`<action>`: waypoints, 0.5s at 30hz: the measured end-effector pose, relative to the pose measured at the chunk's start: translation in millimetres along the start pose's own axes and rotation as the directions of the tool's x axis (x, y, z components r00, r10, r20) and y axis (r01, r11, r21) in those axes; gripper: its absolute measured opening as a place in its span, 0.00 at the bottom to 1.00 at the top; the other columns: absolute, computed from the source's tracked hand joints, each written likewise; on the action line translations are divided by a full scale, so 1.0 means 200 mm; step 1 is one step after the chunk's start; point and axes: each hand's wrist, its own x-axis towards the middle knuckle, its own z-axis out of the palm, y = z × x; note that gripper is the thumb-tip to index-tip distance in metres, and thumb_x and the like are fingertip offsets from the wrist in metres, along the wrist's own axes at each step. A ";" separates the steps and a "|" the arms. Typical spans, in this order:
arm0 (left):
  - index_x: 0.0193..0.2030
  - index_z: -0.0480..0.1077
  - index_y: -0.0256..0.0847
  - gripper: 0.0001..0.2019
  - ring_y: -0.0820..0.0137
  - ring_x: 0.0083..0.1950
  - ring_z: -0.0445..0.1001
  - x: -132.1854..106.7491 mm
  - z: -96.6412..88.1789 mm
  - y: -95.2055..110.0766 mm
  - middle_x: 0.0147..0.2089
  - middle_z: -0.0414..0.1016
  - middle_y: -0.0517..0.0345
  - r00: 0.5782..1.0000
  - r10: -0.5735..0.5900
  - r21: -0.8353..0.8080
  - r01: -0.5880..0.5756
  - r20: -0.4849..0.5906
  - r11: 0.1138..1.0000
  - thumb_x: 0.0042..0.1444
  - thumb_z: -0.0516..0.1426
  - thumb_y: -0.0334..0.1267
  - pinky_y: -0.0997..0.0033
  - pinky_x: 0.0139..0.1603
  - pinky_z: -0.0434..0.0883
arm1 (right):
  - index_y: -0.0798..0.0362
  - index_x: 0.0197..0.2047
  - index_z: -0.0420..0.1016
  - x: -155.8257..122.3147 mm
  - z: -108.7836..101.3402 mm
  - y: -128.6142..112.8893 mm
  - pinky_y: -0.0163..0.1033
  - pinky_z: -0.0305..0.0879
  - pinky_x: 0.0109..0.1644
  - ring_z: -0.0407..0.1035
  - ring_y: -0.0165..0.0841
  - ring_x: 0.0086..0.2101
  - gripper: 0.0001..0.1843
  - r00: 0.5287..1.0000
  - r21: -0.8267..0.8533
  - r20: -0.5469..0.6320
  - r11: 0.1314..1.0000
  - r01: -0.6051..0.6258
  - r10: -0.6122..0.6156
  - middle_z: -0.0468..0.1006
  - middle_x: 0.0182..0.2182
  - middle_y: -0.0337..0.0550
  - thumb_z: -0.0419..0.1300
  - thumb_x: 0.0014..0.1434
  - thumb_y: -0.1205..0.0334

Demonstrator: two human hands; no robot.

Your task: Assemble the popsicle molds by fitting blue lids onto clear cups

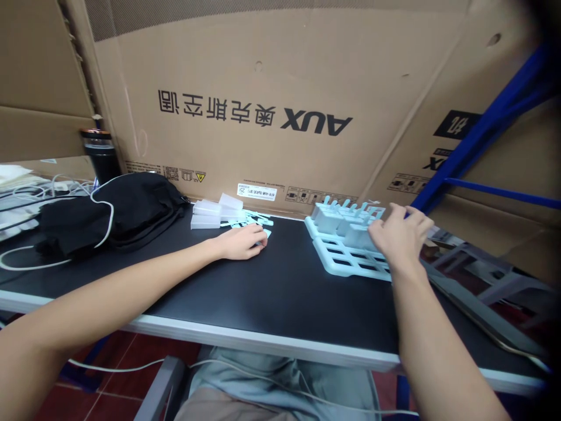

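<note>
My left hand (243,241) lies on the black table (272,292) with its fingers curled over a pale blue plastic piece (266,233), beside a small heap of similar pieces (254,219) and several white blocks (210,213). My right hand (401,234) reaches over a pale blue grid tray (346,260), its fingers bent down on the white blocks (346,222) standing in the tray's far slots. Whether it grips one is hidden by the back of the hand.
A black bag (118,210) with a white cable (105,225) lies at the left, a dark tumbler (100,153) behind it. Big cardboard boxes (280,99) wall off the back. A blue shelf frame (482,140) rises at the right.
</note>
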 end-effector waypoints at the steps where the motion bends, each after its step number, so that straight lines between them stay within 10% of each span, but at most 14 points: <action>1: 0.43 0.67 0.42 0.07 0.65 0.50 0.67 0.00 0.00 0.00 0.45 0.68 0.52 1.000 0.006 -0.006 -0.006 -0.006 1.000 0.62 0.50 0.34 0.66 0.51 0.67 | 0.60 0.63 0.61 0.01 0.00 0.02 0.58 0.52 0.60 0.51 0.57 0.60 0.29 0.998 0.009 0.059 1.000 -0.030 0.030 0.59 0.60 0.65 0.44 0.60 0.59; 5: 0.44 0.68 0.40 0.07 0.64 0.51 0.68 0.01 0.01 -0.01 0.47 0.69 0.50 0.999 0.022 -0.026 -0.023 -0.026 0.999 0.61 0.50 0.33 0.64 0.56 0.66 | 0.59 0.63 0.61 0.04 0.00 0.07 0.63 0.55 0.55 0.58 0.61 0.55 0.31 0.960 -0.004 0.254 0.993 -0.117 0.114 0.69 0.52 0.68 0.38 0.64 0.53; 8: 0.46 0.69 0.41 0.09 0.63 0.54 0.68 0.01 0.03 -0.02 0.48 0.72 0.50 1.000 0.023 -0.039 -0.023 -0.012 0.999 0.62 0.50 0.34 0.61 0.59 0.65 | 0.61 0.64 0.59 0.01 -0.02 0.03 0.65 0.53 0.55 0.51 0.63 0.58 0.33 0.994 0.048 0.074 0.995 -0.089 0.085 0.63 0.57 0.70 0.40 0.64 0.50; 12: 0.50 0.68 0.42 0.12 0.65 0.59 0.68 0.01 0.03 -0.02 0.54 0.72 0.51 0.999 0.021 -0.070 -0.018 0.040 0.997 0.63 0.49 0.33 0.62 0.60 0.65 | 0.62 0.63 0.61 -0.07 -0.03 -0.17 0.59 0.51 0.59 0.52 0.54 0.59 0.28 0.956 0.141 -0.188 0.957 0.254 -0.226 0.64 0.57 0.65 0.44 0.65 0.57; 15: 0.52 0.66 0.42 0.12 0.63 0.60 0.67 0.01 0.01 -0.02 0.57 0.70 0.50 0.999 -0.042 0.020 0.043 -0.016 0.999 0.64 0.49 0.36 0.60 0.59 0.66 | 0.58 0.60 0.65 -0.18 0.03 -0.38 0.51 0.51 0.62 0.57 0.45 0.57 0.24 0.795 0.229 -0.087 0.765 0.603 -0.601 0.69 0.56 0.56 0.45 0.65 0.60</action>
